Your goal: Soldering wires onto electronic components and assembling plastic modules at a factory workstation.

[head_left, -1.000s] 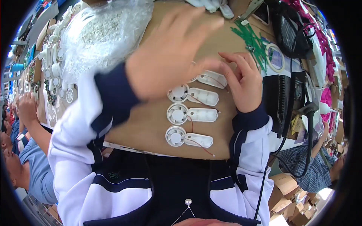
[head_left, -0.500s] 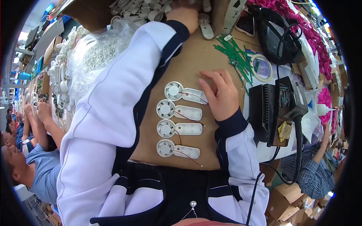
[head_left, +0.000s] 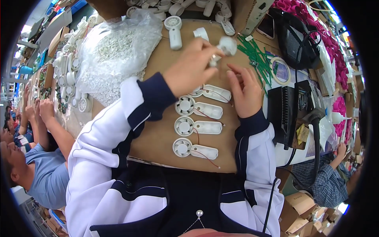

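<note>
My left hand (head_left: 193, 65), twelve o'clock, pinches blurred white plastic piece (head_left: 227, 46) at one o'clock, exact grip unclear. My right hand (head_left: 248, 93), two o'clock, half-curled, nothing visible in grasp. Four red-wired, white plastic fan housings (head_left: 206, 127) line up mid-table, round ends toward nine o'clock, hollow sides up, probably keeping insides reachable.

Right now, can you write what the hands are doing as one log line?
left hand: holding blurred white part | right hand: half-open, no held thing visible | brown board: four white fan pieces lined up
</note>
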Available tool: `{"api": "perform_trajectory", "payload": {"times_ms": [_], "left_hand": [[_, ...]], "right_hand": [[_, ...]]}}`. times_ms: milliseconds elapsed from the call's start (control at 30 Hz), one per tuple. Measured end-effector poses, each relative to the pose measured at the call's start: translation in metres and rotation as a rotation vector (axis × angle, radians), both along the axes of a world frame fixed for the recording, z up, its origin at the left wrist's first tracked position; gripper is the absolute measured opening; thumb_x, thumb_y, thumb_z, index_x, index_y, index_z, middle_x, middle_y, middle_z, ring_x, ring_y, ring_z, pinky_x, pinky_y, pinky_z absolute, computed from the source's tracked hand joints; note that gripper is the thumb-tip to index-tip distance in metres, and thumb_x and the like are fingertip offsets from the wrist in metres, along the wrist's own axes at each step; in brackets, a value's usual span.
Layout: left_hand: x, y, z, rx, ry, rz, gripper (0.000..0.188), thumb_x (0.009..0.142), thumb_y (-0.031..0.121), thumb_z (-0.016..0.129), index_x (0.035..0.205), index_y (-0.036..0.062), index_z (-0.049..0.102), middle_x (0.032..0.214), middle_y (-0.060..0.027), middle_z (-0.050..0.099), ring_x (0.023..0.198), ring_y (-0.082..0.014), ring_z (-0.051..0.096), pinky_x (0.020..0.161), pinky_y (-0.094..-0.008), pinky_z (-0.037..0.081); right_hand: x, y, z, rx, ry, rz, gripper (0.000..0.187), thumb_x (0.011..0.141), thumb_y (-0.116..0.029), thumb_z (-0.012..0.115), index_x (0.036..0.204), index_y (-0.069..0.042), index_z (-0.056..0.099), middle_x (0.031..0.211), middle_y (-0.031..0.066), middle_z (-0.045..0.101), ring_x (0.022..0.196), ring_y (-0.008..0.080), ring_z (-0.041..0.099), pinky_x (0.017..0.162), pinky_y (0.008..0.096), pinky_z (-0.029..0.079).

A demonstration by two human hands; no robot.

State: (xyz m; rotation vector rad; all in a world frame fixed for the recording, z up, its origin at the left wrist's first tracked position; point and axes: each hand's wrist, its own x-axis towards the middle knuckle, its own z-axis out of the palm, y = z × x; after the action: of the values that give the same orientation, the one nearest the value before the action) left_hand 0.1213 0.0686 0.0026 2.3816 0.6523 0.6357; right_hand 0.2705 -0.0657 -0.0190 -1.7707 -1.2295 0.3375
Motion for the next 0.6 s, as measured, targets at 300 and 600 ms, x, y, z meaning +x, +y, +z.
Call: {"api": "perform_trajectory", "payload": {"times_ms": [300, 600], "left_hand": [[-0.006, 0.049, -0.024, 0.57, -0.165, -0.01, 0.031, 0.086, 0.002, 0.065, 0.116, 0.0123, 0.067, 0.124, -0.0141, 0.053, 0.101, -0.028, 0.058, 0.085, -0.0356, 0.05], [-0.017, 0.031, -0.019, 0.298, 0.107, -0.122, 0.03, 0.091, 0.005, 0.062, 0.119, 0.0135, 0.063, 0.128, -0.0089, 0.057, 0.103, -0.0296, 0.061, 0.086, -0.0353, 0.05]], "right_hand": [[0.007, 0.023, 0.008, -0.139, -0.083, -0.087, 0.028, 0.093, -0.022, 0.07, 0.112, -0.002, 0.064, 0.081, 0.0056, 0.068, 0.064, 0.0179, 0.06, 0.06, 0.0291, 0.048], [0.022, 0.03, 0.006, -0.224, -0.315, -0.122, 0.026, 0.089, -0.02, 0.072, 0.108, -0.004, 0.065, 0.084, 0.0053, 0.069, 0.066, 0.0216, 0.063, 0.061, 0.0321, 0.05]]}}
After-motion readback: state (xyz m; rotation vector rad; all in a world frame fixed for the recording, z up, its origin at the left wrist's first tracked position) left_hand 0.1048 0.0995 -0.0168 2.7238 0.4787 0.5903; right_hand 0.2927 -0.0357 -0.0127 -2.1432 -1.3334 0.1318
